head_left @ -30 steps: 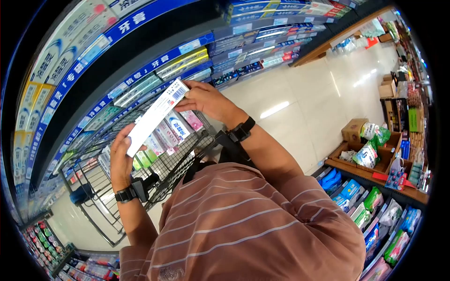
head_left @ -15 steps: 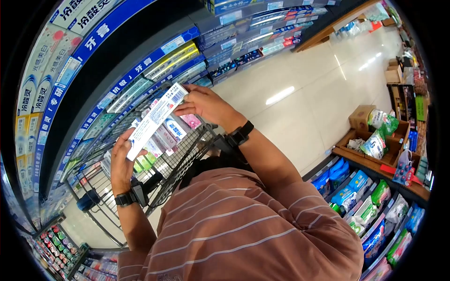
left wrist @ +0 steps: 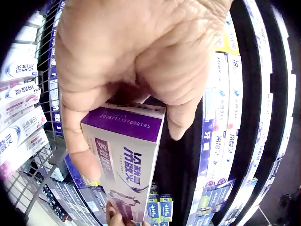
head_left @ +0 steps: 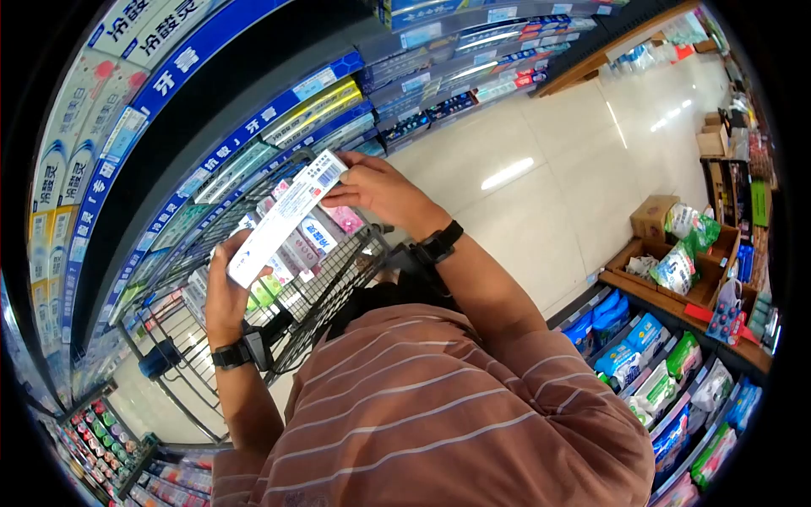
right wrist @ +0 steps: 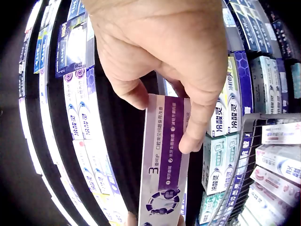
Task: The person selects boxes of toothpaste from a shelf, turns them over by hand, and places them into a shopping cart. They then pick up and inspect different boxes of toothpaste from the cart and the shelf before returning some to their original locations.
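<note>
A long white toothpaste box [head_left: 283, 218] slants between both hands, above a wire shopping cart. My left hand [head_left: 225, 291] grips its lower end, thumb and fingers on opposite sides. At the upper end, beside a barcode, my right hand [head_left: 382, 194] pinches it. In the left wrist view the toothpaste box [left wrist: 126, 165] shows a purple end flap and a white face with dark lettering. The right wrist view shows the toothpaste box [right wrist: 164, 155] with a purple printed panel. Under it, several toothpaste boxes [head_left: 316, 235] lie in the cart [head_left: 348, 269].
Shelves of toothpaste boxes [head_left: 57, 182] with blue label strips [head_left: 139, 110] curve along the left and front. A tiled aisle floor [head_left: 524, 203] runs to the right. Behind on the right stand bins of packaged wipes [head_left: 655, 393] and a wooden display box [head_left: 629, 253].
The toothpaste box has turned slightly, so its printed side shows more clearly. My left fingers have shifted a little at its lower end. The head view has swung slightly.
</note>
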Motion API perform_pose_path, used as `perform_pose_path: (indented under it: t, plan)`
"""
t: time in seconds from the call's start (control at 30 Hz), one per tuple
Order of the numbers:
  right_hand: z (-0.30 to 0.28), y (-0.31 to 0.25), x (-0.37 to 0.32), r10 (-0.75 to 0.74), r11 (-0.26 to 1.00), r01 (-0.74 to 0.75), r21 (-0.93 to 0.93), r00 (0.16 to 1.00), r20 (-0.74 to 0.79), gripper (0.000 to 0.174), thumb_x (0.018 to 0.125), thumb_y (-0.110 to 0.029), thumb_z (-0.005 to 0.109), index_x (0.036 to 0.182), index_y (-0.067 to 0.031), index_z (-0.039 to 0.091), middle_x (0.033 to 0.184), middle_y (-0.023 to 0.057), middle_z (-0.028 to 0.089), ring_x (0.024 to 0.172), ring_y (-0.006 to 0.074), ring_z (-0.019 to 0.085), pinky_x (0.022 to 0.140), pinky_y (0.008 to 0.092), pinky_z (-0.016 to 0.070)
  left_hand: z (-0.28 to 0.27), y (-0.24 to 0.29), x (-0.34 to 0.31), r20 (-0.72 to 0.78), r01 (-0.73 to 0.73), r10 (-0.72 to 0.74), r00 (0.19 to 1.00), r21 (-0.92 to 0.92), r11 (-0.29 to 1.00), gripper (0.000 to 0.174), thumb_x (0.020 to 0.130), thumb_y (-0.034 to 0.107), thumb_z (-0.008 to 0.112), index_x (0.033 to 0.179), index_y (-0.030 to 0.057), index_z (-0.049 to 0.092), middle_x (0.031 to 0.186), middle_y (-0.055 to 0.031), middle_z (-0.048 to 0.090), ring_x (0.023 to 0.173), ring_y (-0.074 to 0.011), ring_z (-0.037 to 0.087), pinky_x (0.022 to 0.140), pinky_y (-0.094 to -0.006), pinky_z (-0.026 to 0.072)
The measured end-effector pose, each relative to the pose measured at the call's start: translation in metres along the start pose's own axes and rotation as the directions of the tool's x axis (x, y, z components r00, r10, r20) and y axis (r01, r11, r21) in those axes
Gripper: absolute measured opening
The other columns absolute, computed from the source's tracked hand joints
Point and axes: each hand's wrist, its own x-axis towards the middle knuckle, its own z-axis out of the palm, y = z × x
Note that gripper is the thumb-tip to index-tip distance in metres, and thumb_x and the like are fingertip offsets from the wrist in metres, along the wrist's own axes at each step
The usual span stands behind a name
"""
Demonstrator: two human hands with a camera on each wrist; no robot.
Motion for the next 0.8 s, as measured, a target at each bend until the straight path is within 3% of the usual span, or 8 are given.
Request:
perform_pose_path:
  t: [0.07,0.17,0.23,0.4,0.53,0.6,0.7,0.8]
  plan:
    - [-0.001,-0.003,0.001,-0.023,0.999,0.024,-0.025,0.999,0.025,0.046,0.1,-0.013,0.057,0.141,0.0037,0.045,0.126,0.0192,0.063,0.116,0.0292,0.066,0.102,0.0403,0.0554,-0.002,-0.003,0.004,-0.118,0.07,-0.074,0.99,-0.035,0.997,0.065,0.106,0.05,0.042,0.139,-0.0058,0.049,0.128,-0.0202,0.064,0.103,-0.0292,0.07,0.074,-0.0339,0.0624]
    - [-0.002,-0.011,0.001,-0.039,0.997,0.047,-0.068,0.993,0.11,0.054,0.1,-0.01,0.055,0.149,0.0045,0.037,0.131,0.019,0.059,0.12,0.0285,0.063,0.104,0.0391,0.0534,-0.015,-0.009,0.011,0.095,0.227,-0.24,0.966,0.129,0.965,0.06,0.106,0.048,0.045,0.135,-0.0034,0.052,0.116,-0.018,0.07,0.093,-0.0267,0.073,0.065,-0.0316,0.0601]
    - [0.0,-0.017,0.002,-0.017,0.99,0.034,-0.136,0.992,0.126,0.056,0.098,-0.008,0.053,0.151,0.0016,0.036,0.135,0.018,0.058,0.123,0.029,0.061,0.107,0.0421,0.0512,-0.02,-0.014,0.012,0.109,0.269,-0.281,0.954,0.114,0.957,0.049,0.106,0.041,0.048,0.131,-0.0003,0.055,0.109,-0.0141,0.072,0.09,-0.0224,0.072,0.061,-0.03,0.0569]
    - [0.004,-0.04,0.002,0.009,0.981,0.017,-0.194,0.992,0.128,0.057,0.099,-0.004,0.051,0.153,0.0008,0.034,0.139,0.0168,0.057,0.128,0.0274,0.058,0.11,0.0426,0.0484,-0.02,-0.007,0.016,0.189,0.142,-0.153,0.97,0.074,0.987,0.046,0.104,0.035,0.056,0.133,-0.0009,0.055,0.115,-0.009,0.069,0.096,-0.0167,0.068,0.075,-0.0263,0.055]
    - [-0.003,-0.061,0.014,0.06,0.99,-0.034,-0.138,0.98,0.188,0.053,0.1,-0.007,0.052,0.151,-0.0026,0.038,0.141,0.0135,0.056,0.127,0.0258,0.058,0.108,0.0423,0.0492,0.005,0.007,0.02,0.063,-0.052,0.046,0.997,0.096,0.994,0.051,0.098,0.029,0.068,0.137,0.0002,0.053,0.12,-0.0074,0.066,0.107,-0.013,0.063,0.094,-0.0262,0.0493]
    - [-0.001,-0.074,0.017,0.059,0.991,-0.036,-0.125,0.982,0.177,0.048,0.102,-0.01,0.052,0.148,-0.0029,0.042,0.136,0.012,0.058,0.122,0.0233,0.06,0.105,0.0406,0.0508,0.017,0.02,0.023,0.007,-0.121,0.121,0.993,0.185,0.975,0.057,0.094,0.032,0.072,0.139,0.0035,0.053,0.12,-0.0076,0.065,0.108,-0.0154,0.06,0.092,-0.0285,0.048]
    - [-0.001,-0.09,0.027,-0.036,0.936,0.078,-0.342,0.991,0.127,0.047,0.103,-0.012,0.053,0.148,-0.002,0.042,0.134,0.0108,0.059,0.12,0.0213,0.061,0.105,0.0387,0.0506,0.024,0.03,0.041,-0.019,-0.176,0.192,0.981,0.311,0.934,0.07,0.088,0.042,0.076,0.143,0.0061,0.052,0.121,-0.0103,0.063,0.106,-0.0184,0.059,0.088,-0.03,0.045]
    - [0.002,-0.112,0.034,-0.1,0.919,0.12,-0.374,0.992,0.073,0.048,0.102,-0.014,0.055,0.147,-0.0017,0.043,0.133,0.0105,0.058,0.121,0.0201,0.06,0.103,0.0366,0.0508,0.034,0.038,0.061,0.065,-0.151,0.147,0.987,0.057,0.987,0.069,0.095,0.039,0.07,0.143,-0.0038,0.047,0.125,-0.0138,0.062,0.11,-0.0202,0.061,0.087,-0.0332,0.0541]
